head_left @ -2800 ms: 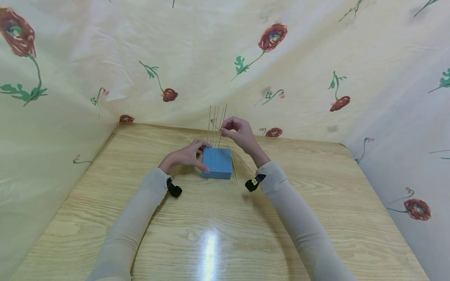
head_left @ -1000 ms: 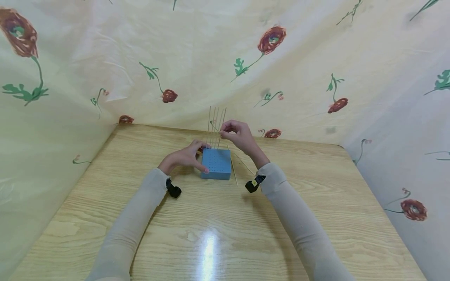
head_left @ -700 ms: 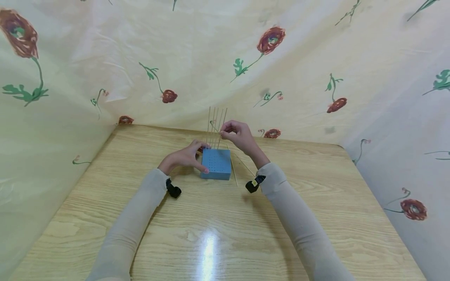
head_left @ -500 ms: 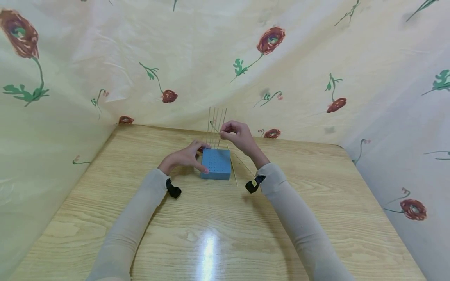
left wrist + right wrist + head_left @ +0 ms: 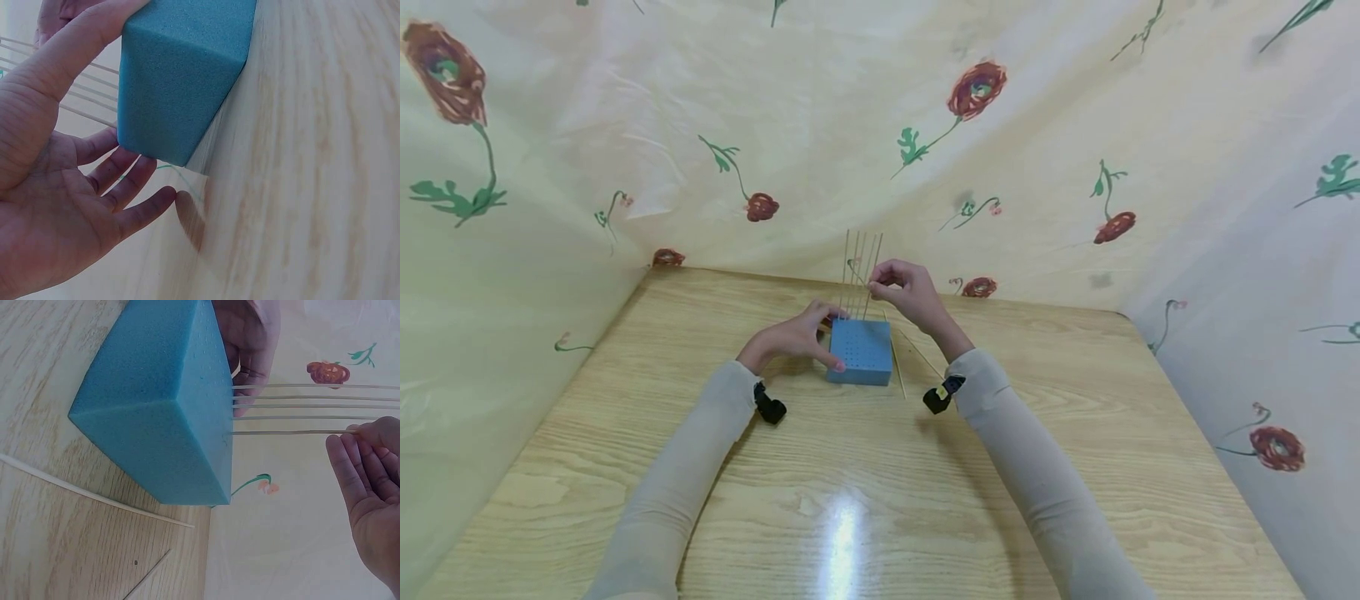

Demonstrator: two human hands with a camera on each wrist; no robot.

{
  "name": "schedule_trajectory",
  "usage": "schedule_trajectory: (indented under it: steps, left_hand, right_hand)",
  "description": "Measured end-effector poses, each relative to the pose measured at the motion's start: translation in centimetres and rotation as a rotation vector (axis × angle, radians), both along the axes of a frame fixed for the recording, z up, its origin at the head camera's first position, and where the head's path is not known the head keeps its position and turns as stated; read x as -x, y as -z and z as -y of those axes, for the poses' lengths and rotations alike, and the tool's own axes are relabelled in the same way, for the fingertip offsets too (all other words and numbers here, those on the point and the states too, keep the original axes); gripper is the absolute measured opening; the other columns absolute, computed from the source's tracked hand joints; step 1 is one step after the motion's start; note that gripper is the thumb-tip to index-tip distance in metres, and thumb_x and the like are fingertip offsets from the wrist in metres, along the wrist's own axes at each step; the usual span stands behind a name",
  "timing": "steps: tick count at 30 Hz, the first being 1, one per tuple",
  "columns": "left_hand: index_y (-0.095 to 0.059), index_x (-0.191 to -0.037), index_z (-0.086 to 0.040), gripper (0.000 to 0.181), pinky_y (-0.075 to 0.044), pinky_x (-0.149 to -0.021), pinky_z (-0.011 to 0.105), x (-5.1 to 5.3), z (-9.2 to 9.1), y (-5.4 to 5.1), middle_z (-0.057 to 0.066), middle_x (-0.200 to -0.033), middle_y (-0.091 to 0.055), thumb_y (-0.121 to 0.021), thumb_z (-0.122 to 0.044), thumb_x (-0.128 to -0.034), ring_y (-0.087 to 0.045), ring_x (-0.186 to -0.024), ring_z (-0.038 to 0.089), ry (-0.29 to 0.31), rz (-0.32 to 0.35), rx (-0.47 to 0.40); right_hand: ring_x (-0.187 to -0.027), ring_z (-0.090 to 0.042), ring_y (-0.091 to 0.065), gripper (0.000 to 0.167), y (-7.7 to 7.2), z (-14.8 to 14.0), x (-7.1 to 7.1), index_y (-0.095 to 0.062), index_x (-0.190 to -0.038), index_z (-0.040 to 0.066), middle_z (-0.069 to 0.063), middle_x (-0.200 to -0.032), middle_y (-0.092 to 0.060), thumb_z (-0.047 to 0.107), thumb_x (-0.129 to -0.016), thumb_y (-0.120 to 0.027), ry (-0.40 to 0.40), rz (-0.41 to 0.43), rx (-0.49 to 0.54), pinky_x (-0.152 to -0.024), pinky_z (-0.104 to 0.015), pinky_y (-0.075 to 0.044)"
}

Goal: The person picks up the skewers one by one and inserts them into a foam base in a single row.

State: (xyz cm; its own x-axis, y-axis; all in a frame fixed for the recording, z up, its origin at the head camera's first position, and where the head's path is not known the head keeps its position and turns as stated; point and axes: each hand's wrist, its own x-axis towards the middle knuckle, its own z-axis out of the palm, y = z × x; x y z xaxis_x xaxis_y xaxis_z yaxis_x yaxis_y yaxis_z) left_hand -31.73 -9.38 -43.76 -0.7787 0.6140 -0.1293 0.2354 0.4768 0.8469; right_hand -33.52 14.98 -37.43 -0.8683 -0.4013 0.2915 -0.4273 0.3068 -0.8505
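A blue foam block (image 5: 860, 350) with small holes in its top sits on the table. Several thin wooden sticks (image 5: 300, 398) stand in a row along its far edge. My left hand (image 5: 793, 335) grips the block from the left, thumb on the near side and fingers around the far side; in the left wrist view, the lower fingers of this hand (image 5: 56, 206) spread below the block (image 5: 175, 81). My right hand (image 5: 913, 293) pinches the rightmost stick (image 5: 281, 432) between thumb and fingertips; its lower end meets the block's top.
Two loose sticks lie on the table right of the block: one stick (image 5: 898, 367) close beside it, another stick (image 5: 922, 354) angled toward the right wrist. A flowered cloth (image 5: 820, 125) hangs behind the table's far edge.
Since the earliest frame, my right hand and the pinched stick have come down slightly toward the block. My left hand keeps its grip on the block. The head view has shifted a little.
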Motion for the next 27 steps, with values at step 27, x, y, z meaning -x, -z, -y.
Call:
schedule_trajectory:
  steps: [27]
  left_hand:
    - [-0.038,-0.151,-0.013,0.087,-0.029,-0.118,0.056,0.1,0.04,0.03,0.014,-0.152,-0.025,-0.087,-0.029,-0.0817,-0.03,-0.142,0.035,0.011,-0.01,-0.009]
  right_hand:
    - [-0.086,-0.013,-0.068,0.011,-0.34,-0.24,-0.09,-0.071,-0.101,0.0,-0.014,-0.098,-0.072,0.009,-0.096,-0.071,0.02,-0.01,-0.025,-0.078,-0.024,-0.057]
